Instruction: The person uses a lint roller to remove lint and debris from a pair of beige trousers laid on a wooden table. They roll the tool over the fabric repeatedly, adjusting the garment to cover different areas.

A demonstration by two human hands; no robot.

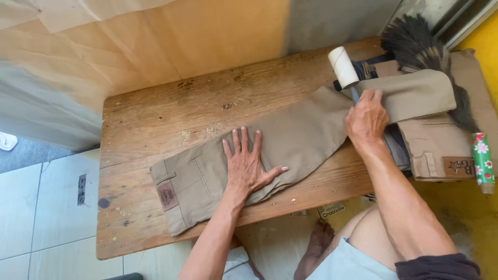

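Note:
A pair of khaki trousers (290, 140) lies flat across a worn wooden table (155, 119), waistband toward the near left. My left hand (246, 163) rests palm-down on the trousers near the seat, fingers spread. My right hand (366, 118) grips the dark handle of a lint roller (343, 66), whose white roll points up and away over the trouser leg. The leg end folds back at the right.
More folded khaki garments (441, 140) are stacked at the table's right end. A dark feather duster (423, 49) lies on them, its floral green handle (482, 158) at the far right. Brown paper covers the wall behind. Tiled floor lies to the left; my bare foot (316, 243) is below.

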